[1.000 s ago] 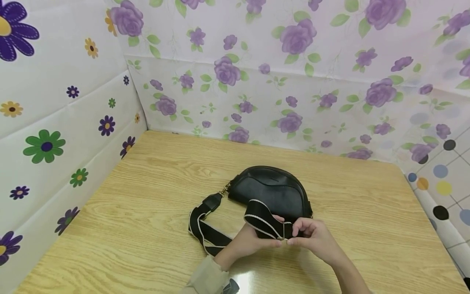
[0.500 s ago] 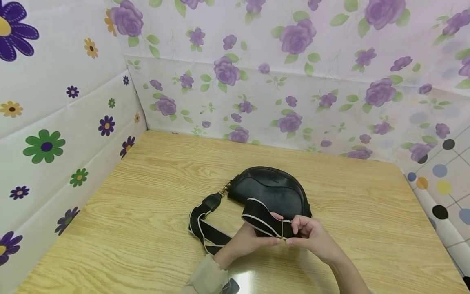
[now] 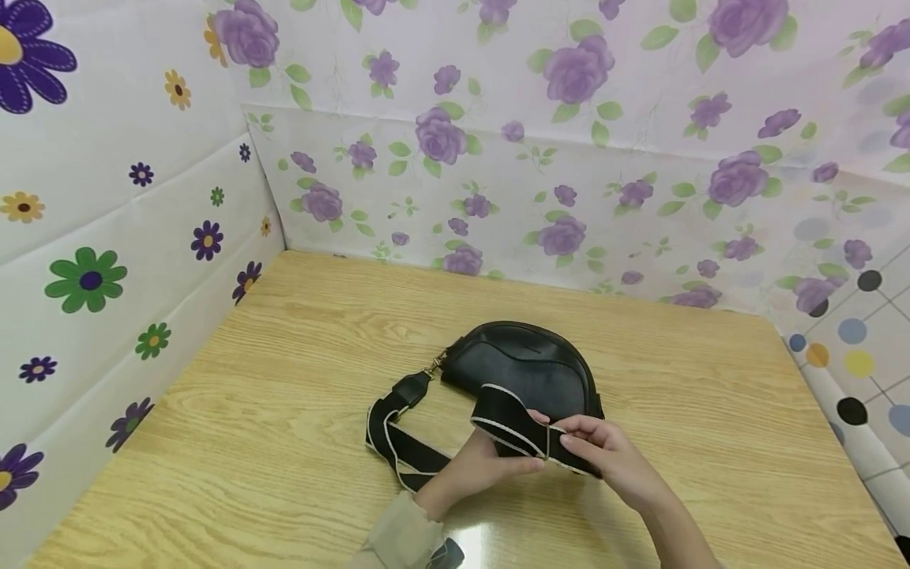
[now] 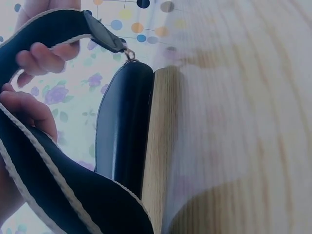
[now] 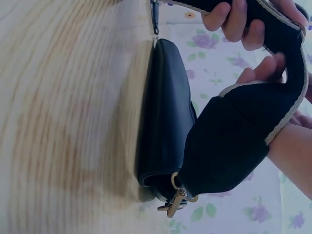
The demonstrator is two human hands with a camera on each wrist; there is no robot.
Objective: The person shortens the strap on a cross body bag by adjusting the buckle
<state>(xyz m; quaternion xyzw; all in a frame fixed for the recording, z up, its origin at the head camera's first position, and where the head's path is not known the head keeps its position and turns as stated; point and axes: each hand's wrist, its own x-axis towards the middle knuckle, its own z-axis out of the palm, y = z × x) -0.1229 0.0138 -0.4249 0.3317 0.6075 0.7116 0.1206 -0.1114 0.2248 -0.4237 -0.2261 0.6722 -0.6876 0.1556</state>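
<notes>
Black webbing strap with white edging [image 3: 501, 419], clipped to half-moon black leather-look bag [image 3: 526, 370] lying on wood-grain surface [image 3: 313, 340]. Both hands grip strap: left hand [image 3: 490, 468] holds it near thin rectangular metal slider [image 3: 548, 442], right hand [image 3: 620, 462] pinches it just beyond. Strap probably light, floppy, not fragile; slider stiff, maybe slippery. Best hold: flat webbing either side of slider.

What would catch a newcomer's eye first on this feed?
The black half-moon handbag stands out first, dark against the wood-grain table. Just in front of it, the left hand and right hand hold its white-edged black strap beside a metal slider. Behind the table hangs a white sheet printed with purple roses.
</notes>
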